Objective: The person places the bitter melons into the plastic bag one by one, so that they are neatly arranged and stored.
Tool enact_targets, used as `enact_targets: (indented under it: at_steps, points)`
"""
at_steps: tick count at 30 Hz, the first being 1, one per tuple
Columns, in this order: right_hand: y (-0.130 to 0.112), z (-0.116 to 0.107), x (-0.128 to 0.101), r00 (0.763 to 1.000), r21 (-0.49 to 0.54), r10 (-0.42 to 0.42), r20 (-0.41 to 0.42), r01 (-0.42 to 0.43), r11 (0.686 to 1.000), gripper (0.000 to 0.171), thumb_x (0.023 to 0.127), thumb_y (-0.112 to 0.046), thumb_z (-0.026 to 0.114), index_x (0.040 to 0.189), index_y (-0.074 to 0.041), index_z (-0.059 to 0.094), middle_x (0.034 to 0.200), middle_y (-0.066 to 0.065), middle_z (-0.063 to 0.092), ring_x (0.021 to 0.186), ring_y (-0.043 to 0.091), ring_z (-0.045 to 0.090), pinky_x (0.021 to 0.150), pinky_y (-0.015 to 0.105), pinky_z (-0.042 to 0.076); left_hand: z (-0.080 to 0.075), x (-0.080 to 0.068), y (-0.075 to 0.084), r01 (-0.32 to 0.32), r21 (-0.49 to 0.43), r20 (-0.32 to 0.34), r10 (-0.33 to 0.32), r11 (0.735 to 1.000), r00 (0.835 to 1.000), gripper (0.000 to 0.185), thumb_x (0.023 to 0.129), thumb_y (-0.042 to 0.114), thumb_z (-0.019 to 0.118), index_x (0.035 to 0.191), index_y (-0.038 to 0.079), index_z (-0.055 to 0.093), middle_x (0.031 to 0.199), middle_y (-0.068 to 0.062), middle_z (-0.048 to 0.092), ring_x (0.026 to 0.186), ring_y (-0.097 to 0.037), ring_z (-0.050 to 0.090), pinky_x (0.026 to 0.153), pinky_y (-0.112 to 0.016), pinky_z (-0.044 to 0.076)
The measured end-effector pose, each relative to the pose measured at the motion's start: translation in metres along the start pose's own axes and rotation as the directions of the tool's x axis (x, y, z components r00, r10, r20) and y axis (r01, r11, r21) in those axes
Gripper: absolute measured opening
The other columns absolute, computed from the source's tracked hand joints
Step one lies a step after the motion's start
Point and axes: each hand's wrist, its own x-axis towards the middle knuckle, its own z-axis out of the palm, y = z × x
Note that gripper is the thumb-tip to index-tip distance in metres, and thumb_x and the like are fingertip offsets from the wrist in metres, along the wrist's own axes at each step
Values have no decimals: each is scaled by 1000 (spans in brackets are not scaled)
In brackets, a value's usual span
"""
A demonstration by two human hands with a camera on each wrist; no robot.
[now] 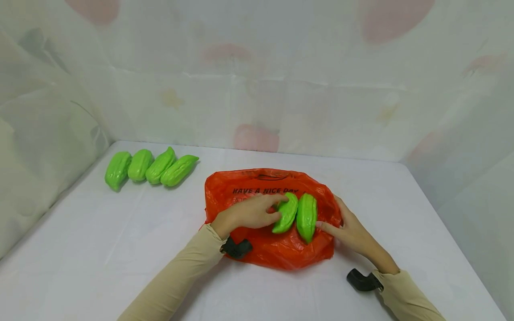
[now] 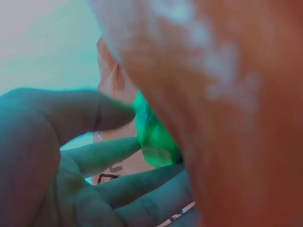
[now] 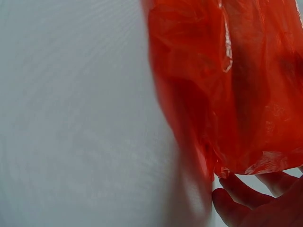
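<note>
A red plastic bag printed "HAVE A NICE DAY" lies spread on the table, its mouth facing the person. Two green ribbed star fruits are side by side at the bag, over its red film. My left hand has thumb and fingers around the left star fruit; the left wrist view shows this green fruit at the fingertips, partly behind blurred red film. Against it leans the right star fruit. My right hand grips the bag's right side, thumb inside by that fruit, fingers outside.
At the table's back left, several more green star fruits lie in a row. The white table meets cloth screens at the back and sides. A black wrist mount sits at each sleeve.
</note>
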Motion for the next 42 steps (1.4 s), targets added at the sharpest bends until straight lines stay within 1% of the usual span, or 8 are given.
enact_targets:
  at_steps: [2,4,6,14,20,30,36,42]
  points:
    - [0,0,0,1000,1,1,0,-1,1000,80,93,-28,68,157,-15,22,152,14,42,136,38,44,105,63,42,0,-1,1,-9,-3,20,9,1000,1000,55,98,24,59,149,13,43,120,-4,61,98,-15,58,90,-31,47]
    - [0,0,0,1000,3,7,2,-7,1000,80,93,-28,68,157,-14,22,152,15,43,136,37,45,105,62,43,0,-2,2,-16,-19,38,16,1000,999,59,96,26,64,149,14,41,132,-6,59,109,-17,59,98,-34,48]
    - [0,0,0,1000,-1,12,3,-12,1000,80,93,-28,68,156,-14,22,151,15,43,134,37,46,104,61,44,1,-2,2,-21,-30,43,23,999,999,62,94,27,68,149,15,41,137,-6,58,116,-18,59,103,-36,48]
    - [1,1,0,1000,-5,1,7,-1,1000,79,94,-27,68,156,-13,22,150,16,44,132,37,48,103,60,46,6,2,0,-19,-47,26,20,999,999,63,91,36,72,144,19,43,105,-2,65,93,-12,60,83,-28,50]
    - [1,0,0,1000,-7,-13,10,13,1000,79,94,-26,68,156,-12,21,151,15,42,133,36,47,104,60,44,9,3,2,-3,-44,6,3,999,1000,63,91,38,72,144,20,42,104,0,66,91,-10,61,82,-27,50]
    - [0,0,0,1000,-14,-16,12,16,1000,79,93,-25,68,156,-11,22,152,16,41,134,37,45,105,62,42,10,3,2,5,-46,5,-5,999,1000,63,91,33,72,144,20,40,110,-3,67,99,-12,64,85,-28,51]
    - [0,0,0,1000,-9,-9,23,9,1000,79,94,-27,68,157,-14,21,153,15,40,135,37,44,105,62,43,12,4,3,48,-28,-46,-49,998,998,67,91,38,71,146,19,37,102,-2,66,89,-12,61,80,-29,50]
    - [0,0,1,1000,-15,-18,18,18,1000,79,94,-26,68,156,-13,22,153,15,41,135,37,45,105,62,42,17,7,2,24,-12,-81,-25,1000,996,69,91,38,71,146,14,36,93,-1,64,79,-13,56,75,-27,48]
